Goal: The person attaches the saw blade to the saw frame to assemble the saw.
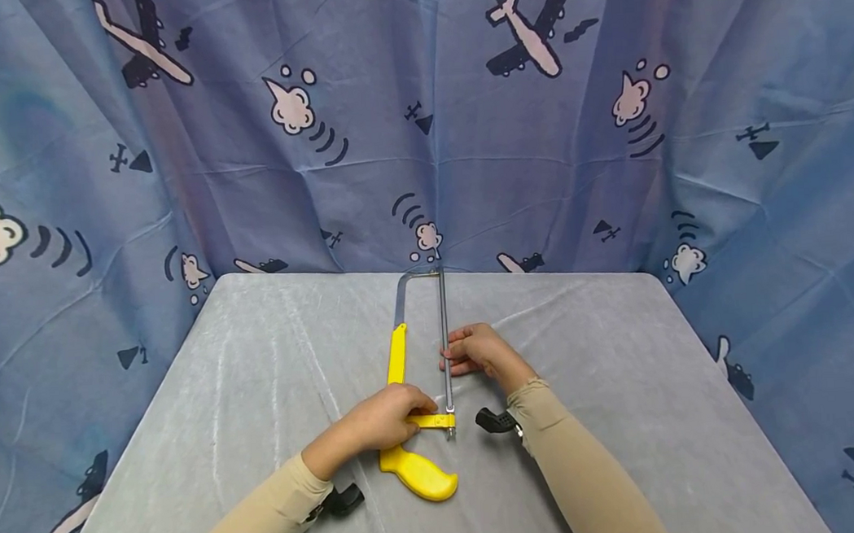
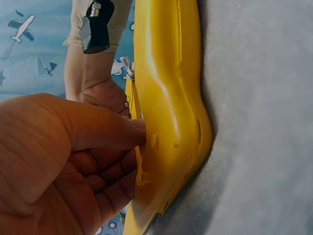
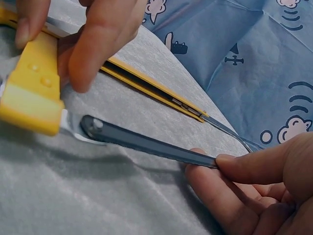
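A hacksaw with a yellow handle (image 1: 419,474) and a grey metal front frame lies on the table, its far end toward the curtain. My left hand (image 1: 390,415) grips the yellow frame near the handle, thumb and fingers on the short arm that carries the blade. The dark blade (image 3: 151,146) runs along the right side, hooked on a pin at its near end. Partway along it, my right hand (image 1: 479,351) pinches the blade between thumb and fingers. In the left wrist view the yellow frame (image 2: 168,107) hides part of the left fingertips.
A pale grey cloth covers the table (image 1: 605,419). Behind and beside it hangs a blue curtain (image 1: 363,181) printed with planes and clouds. Black wrist devices (image 1: 497,420) sit on both forearms.
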Available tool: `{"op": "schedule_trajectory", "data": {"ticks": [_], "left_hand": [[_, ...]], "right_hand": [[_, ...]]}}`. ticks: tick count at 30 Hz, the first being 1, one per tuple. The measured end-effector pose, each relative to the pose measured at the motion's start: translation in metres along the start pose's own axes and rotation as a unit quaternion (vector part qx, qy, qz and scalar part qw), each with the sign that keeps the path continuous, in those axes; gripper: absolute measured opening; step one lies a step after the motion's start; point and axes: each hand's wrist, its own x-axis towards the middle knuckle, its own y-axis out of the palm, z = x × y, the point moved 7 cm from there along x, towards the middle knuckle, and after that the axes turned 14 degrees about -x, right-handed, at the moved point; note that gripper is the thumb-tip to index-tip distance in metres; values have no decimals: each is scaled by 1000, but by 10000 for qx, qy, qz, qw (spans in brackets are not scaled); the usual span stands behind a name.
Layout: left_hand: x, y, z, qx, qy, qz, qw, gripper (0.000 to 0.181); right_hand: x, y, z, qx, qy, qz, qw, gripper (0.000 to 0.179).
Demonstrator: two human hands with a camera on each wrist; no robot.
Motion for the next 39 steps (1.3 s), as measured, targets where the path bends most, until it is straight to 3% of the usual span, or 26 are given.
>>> {"op": "schedule_trajectory", "data": {"ticks": [17,27,33,39], "left_hand": [[-1,2,3,71,-16,-1,10000,31],[0,0,0,51,187,-44,9998,31],[0,0,1,111,207,-84,9997,31],[0,0,1,91,152,-93,9998,32]], "right_hand": [[-3,1,-2,-16,4,19,10000,39],[-2,0,-1,-143,40,36,9999,38],[-12,-4,-2,-679,-90,108,9976,36],[-35,-6,-7,-981,-293,279,9943,36]]}}
